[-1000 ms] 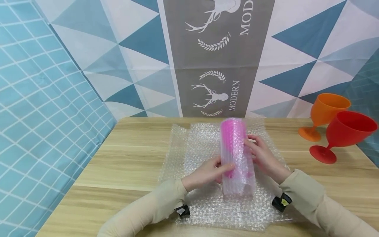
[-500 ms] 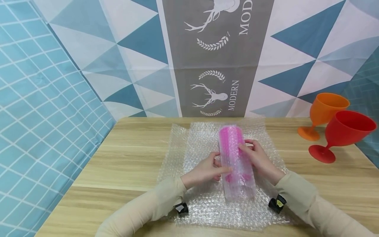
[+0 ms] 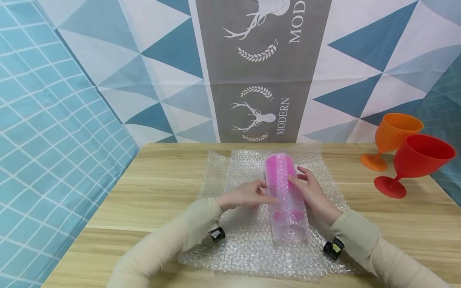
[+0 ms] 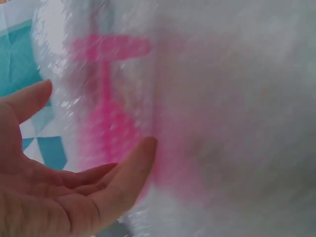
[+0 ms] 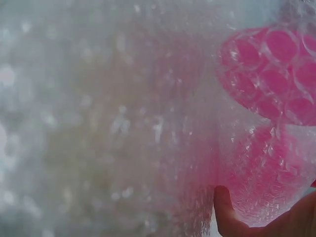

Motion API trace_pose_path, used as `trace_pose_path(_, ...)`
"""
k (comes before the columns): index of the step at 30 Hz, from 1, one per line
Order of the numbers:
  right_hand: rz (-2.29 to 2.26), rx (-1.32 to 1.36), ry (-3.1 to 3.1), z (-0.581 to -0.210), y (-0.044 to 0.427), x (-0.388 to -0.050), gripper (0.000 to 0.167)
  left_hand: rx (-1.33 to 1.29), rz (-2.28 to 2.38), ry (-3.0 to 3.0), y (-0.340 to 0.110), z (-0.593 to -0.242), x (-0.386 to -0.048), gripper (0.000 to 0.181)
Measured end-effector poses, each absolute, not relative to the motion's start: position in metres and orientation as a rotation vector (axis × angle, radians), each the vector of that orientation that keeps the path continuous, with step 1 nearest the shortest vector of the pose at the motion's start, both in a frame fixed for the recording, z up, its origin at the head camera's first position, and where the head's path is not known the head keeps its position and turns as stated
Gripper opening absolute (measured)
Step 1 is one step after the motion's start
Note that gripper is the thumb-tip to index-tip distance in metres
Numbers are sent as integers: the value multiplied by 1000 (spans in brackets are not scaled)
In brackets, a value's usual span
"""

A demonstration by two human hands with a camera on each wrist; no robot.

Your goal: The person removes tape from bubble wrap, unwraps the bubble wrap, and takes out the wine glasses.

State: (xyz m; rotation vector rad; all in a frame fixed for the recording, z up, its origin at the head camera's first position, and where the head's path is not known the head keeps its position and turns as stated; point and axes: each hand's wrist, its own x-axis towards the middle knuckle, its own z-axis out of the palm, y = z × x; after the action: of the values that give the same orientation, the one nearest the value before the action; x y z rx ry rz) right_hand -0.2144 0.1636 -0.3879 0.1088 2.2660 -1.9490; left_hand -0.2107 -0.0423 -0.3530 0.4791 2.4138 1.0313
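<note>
A pink goblet (image 4: 109,126) lies rolled in clear bubble wrap (image 3: 245,236); its base points toward me and its bowl away, in the head view. In the left wrist view my left hand (image 3: 245,195) is at the roll's left side, one fingertip touching the wrap and another finger spread apart near its edge. My right hand (image 3: 315,194) holds the roll's right side, thumb on top; its other fingers are partly hidden. The right wrist view shows the goblet's base through the bubbles and the thumb (image 5: 224,207) against the wrap.
The unrolled wrap spreads beneath the roll on a wooden table (image 3: 151,188). An orange goblet (image 3: 390,136) and a red goblet (image 3: 419,160) stand at the right. Patterned cloth (image 3: 237,72) hangs behind the table's far edge.
The wrapped goblet has come slightly lower and toward me, then settled. My left hand has shifted up and left, its hold loosening. The right hand has slid a little with the roll.
</note>
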Motion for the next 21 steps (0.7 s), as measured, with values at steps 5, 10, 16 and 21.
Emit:
trace_pose_path(5,-2002,117,2262,-408,167,-226,81,536,911,2570,-39,-334,-223,64)
trace_pose_path(10,-2040,127,2248,-415,168,-231,81,646,922,2685,-27,-325,-238,51)
trace_pose_path(16,-2028,73,2273,-394,162,-219,76,708,907,2813,-13,-327,-251,42)
trace_pose_path(21,-1976,42,2328,-382,160,-214,69,733,875,2905,-5,-331,-259,38)
